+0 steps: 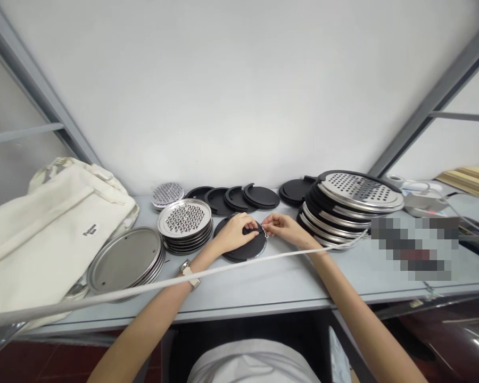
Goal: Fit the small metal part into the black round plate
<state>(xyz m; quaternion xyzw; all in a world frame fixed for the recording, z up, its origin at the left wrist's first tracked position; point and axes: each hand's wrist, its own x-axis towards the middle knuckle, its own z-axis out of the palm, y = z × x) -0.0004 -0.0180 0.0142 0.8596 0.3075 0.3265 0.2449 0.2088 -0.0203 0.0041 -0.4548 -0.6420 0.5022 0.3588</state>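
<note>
My left hand (237, 233) is closed on a round black disc (241, 251) lying on the table, its thumb and fingers pressing on a black part at the top near the right edge. My right hand (281, 227) pinches a small bent metal wire piece (265, 232) at the disc's right edge. Behind my hands several black round holders (262, 196) with raised rims overlap in a row. Just left of my left hand is a stack of round metal grater plates (184, 218). To the right of my right hand rises a tall stack of black-rimmed grater discs (359, 191).
A white cord (239, 261) stretches across the view in front of my wrists. Plain metal discs (125, 259) and a cream cloth bag (51, 223) lie at left. Small grater plates (167, 194) are at back left. Metal shelf posts (439, 101) flank the table (259, 287).
</note>
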